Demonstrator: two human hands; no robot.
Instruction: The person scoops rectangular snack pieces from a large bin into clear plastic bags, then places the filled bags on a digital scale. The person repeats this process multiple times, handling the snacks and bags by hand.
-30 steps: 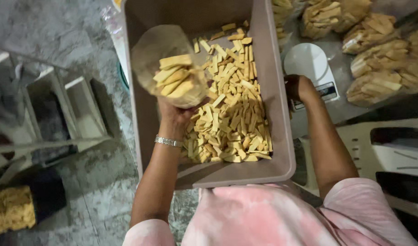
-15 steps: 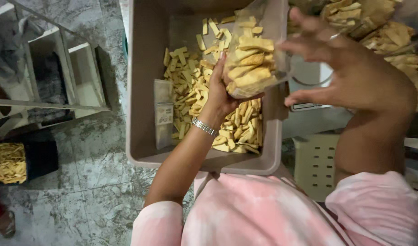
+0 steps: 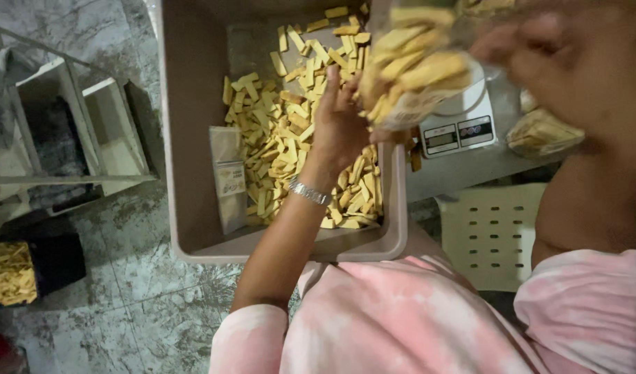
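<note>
Over the tub: we held a clear bag of yellow snack sticks above the right rim of the grey plastic tub, over towards the scale.
Left hand: our left hand was cupped under the bag's lower left side, fingers spread and curled partly round it, carrying it; a silver bracelet sat on that wrist.
Right hand: our right hand was blurred, up at the bag's top right; it seemed to touch the bag's mouth, but we could not tell how far it was closed or whether it truly gripped.
Bag: it was packed full with sticks, tilted, and its lower edge hung just above the tub's right wall.
Inside the tub: loose snack sticks were heaped across the middle and right of the floor; flat empty pouches lay against the left part of the floor.
Right of the tub: a small white kitchen scale stood on the grey surface, just beside the tub, partly hidden by the bag; a filled bag lay further right.
Below the tub: our pink tie-dye clothing filled the lower view, and a white perforated stool stood under the surface.
Left of the tub: a dark crate of sticks rested on the mottled floor, well apart.
</note>
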